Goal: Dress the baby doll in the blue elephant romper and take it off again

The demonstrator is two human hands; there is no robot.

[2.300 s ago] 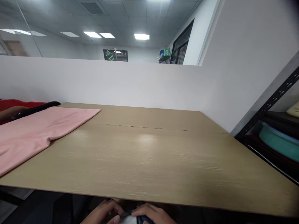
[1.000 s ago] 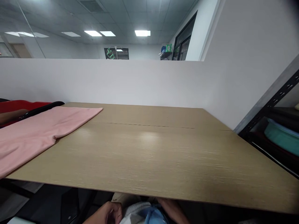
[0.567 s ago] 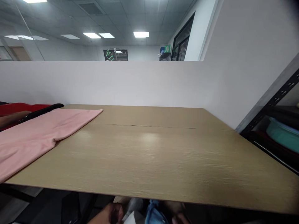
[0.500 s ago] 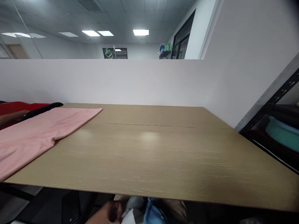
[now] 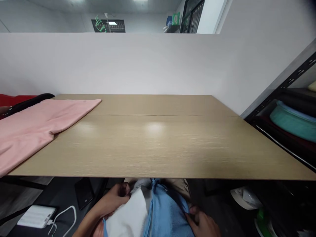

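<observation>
Below the table's front edge, blue and white cloth [image 5: 168,210] hangs over my lap. Its blue side is on the right and a white panel [image 5: 132,215] on the left; whether they are one piece I cannot tell. My left hand [image 5: 115,199] is closed, its fingers pinching the upper left edge of the white panel. Lower right, my right hand [image 5: 203,222] has its thumb and fingers closed on the blue side's edge. The lower part of the cloth runs out of view.
A pink cloth [image 5: 49,121] lies on the wooden table [image 5: 153,144] at left. Beyond it are a red item [image 5: 17,98] and part of another person's hand. A shelf rack [image 5: 278,85] holds folded teal fabric [image 5: 293,121]. Below left are a phone [image 5: 84,192] and white power bank [image 5: 37,216].
The view has tilted downward, bringing more of the blue and white cloth into sight. My right hand has come into view on the blue edge; the left keeps its pinch.
</observation>
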